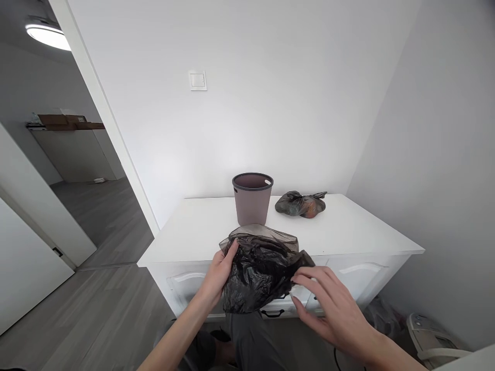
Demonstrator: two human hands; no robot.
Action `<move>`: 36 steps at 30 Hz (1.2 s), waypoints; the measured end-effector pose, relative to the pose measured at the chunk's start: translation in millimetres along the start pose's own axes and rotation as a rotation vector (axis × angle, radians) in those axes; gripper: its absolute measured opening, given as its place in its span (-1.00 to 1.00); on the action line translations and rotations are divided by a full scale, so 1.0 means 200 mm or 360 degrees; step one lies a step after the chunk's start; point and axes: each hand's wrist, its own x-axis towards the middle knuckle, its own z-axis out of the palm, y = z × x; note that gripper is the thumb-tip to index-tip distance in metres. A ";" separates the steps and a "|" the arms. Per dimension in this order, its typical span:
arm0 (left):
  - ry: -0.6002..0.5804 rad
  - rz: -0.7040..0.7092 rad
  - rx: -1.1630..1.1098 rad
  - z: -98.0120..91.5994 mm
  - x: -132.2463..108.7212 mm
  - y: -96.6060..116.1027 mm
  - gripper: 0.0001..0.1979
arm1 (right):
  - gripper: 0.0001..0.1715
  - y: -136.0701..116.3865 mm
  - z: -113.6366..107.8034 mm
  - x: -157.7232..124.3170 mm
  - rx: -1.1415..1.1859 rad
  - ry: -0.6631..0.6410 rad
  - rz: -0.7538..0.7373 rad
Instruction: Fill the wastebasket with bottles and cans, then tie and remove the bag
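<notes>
A crumpled black plastic garbage bag [255,278] hangs in front of the cabinet's edge, its thin, see-through mouth partly spread at the top. My left hand [218,273] grips the bag's left side, thumb on the near face and the other fingers hidden behind it. At the bag's right edge is my right hand [328,304], thumb and fingers apart, with the fingertips at or just touching the plastic. Behind the bag, a mauve trash bin [253,206] with a dark rim stands upright on the white cabinet top.
A knotted dark bag [300,204] with something orange inside lies right of the bin on the cabinet [379,232]. A light switch [198,81] is on the wall. On the left is a doorway, and a grey-white appliance [433,335] sits at lower right.
</notes>
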 end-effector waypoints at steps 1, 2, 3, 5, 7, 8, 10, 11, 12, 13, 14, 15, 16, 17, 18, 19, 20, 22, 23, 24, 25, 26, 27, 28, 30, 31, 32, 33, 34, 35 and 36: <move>-0.0017 0.0029 0.0028 0.00 -0.02 0.01 -0.38 | -0.52 -0.01 -0.01 0.02 0.0035 0.0074 0.0082; -0.0039 0.0055 0.0061 0.01 -0.04 0.02 -0.38 | -0.45 -0.02 -0.02 0.05 0.0070 0.0124 0.0179; -0.0062 0.0079 0.0097 0.01 -0.05 0.03 -0.38 | -0.38 -0.02 -0.02 0.08 0.0103 0.0133 0.0271; -0.0103 0.0119 0.0161 0.02 -0.07 0.04 -0.39 | -0.32 -0.03 -0.01 0.15 0.0136 0.0049 0.0380; -0.0123 0.0140 0.0196 0.01 -0.09 0.06 -0.40 | -0.52 -0.02 0.01 0.21 0.0130 -0.0039 0.0369; -0.0117 0.0137 0.0198 0.00 -0.10 0.07 -0.40 | -0.65 -0.01 0.02 0.22 0.0122 -0.0042 0.0353; -0.0057 0.0101 0.0169 -0.03 -0.10 0.07 -0.38 | -0.76 0.02 0.03 0.22 0.0125 0.0046 0.0392; -0.0015 0.0072 0.0136 -0.05 -0.10 0.07 -0.38 | -0.78 0.04 0.02 0.21 0.0144 0.0121 0.0460; 0.0027 0.0040 0.0089 -0.07 -0.09 0.06 -0.39 | -0.80 0.06 0.02 0.19 0.0175 0.0194 0.0556; 0.0074 0.0011 0.0024 -0.09 -0.09 0.06 -0.42 | -0.81 0.07 0.01 0.17 0.0216 0.0250 0.0665; 0.0126 -0.0003 -0.0065 -0.12 -0.07 0.05 -0.47 | -0.82 0.09 0.00 0.14 0.0261 0.0289 0.0764; 0.0183 -0.0007 -0.0177 -0.14 -0.05 0.04 -0.52 | -0.82 0.11 -0.01 0.10 0.0303 0.0307 0.0839; 0.0243 -0.0007 -0.0302 -0.16 -0.03 0.04 -0.59 | -0.81 0.13 -0.02 0.07 0.0331 0.0312 0.0878; 0.0299 -0.0005 -0.0429 -0.17 0.00 0.04 -0.66 | -0.79 0.14 -0.03 0.03 0.0340 0.0306 0.0872; 0.0352 -0.0005 -0.0549 -0.19 0.03 0.05 -0.72 | -0.78 0.16 -0.03 0.00 0.0338 0.0290 0.0812; 0.0394 -0.0009 -0.0654 -0.20 0.06 0.07 -0.77 | -0.76 0.17 -0.03 -0.03 0.0328 0.0261 0.0700; 0.0428 -0.0019 -0.0737 -0.21 0.09 0.09 -0.79 | -0.74 0.18 -0.03 -0.07 0.0311 0.0198 0.0554; 0.0501 -0.0032 -0.0826 -0.23 0.15 0.14 -0.79 | -0.68 0.21 -0.01 -0.13 0.0258 -0.0002 0.0213; 0.0537 -0.0034 -0.0832 -0.24 0.18 0.18 -0.78 | -0.64 0.22 0.01 -0.16 0.0220 -0.0124 0.0055; 0.0564 -0.0034 -0.0817 -0.24 0.21 0.21 -0.76 | -0.60 0.23 0.04 -0.19 0.0169 -0.0246 -0.0069; 0.0573 -0.0027 -0.0788 -0.25 0.23 0.24 -0.74 | -0.57 0.25 0.07 -0.21 0.0108 -0.0360 -0.0152; 0.0572 -0.0016 -0.0756 -0.25 0.25 0.27 -0.72 | -0.57 0.27 0.10 -0.24 0.0043 -0.0454 -0.0201; 0.0559 0.0004 -0.0725 -0.24 0.26 0.30 -0.71 | -0.60 0.29 0.13 -0.26 -0.0025 -0.0515 -0.0224; 0.0528 0.0029 -0.0695 -0.23 0.27 0.32 -0.70 | -0.65 0.32 0.15 -0.27 -0.0092 -0.0547 -0.0220; 0.0401 0.0070 -0.0621 -0.20 0.25 0.34 -0.73 | -0.71 0.37 0.16 -0.24 -0.0156 -0.0556 -0.0168; 0.0305 0.0071 -0.0562 -0.17 0.24 0.34 -0.74 | -0.69 0.39 0.14 -0.20 -0.0131 -0.0556 -0.0104; 0.0196 0.0059 -0.0486 -0.14 0.22 0.33 -0.73 | -0.67 0.40 0.12 -0.14 -0.0067 -0.0552 -0.0014; 0.0088 0.0040 -0.0396 -0.12 0.21 0.33 -0.70 | -0.62 0.40 0.09 -0.07 0.0034 -0.0567 0.0114; -0.0004 0.0022 -0.0301 -0.09 0.19 0.32 -0.65 | -0.58 0.39 0.06 0.03 0.0160 -0.0519 0.0297; -0.0075 0.0009 -0.0209 -0.06 0.18 0.31 -0.60 | -0.57 0.37 0.03 0.12 0.0286 -0.0439 0.0450; -0.0131 0.0005 -0.0127 -0.04 0.17 0.30 -0.56 | -0.56 0.35 0.02 0.23 0.0405 -0.0362 0.0541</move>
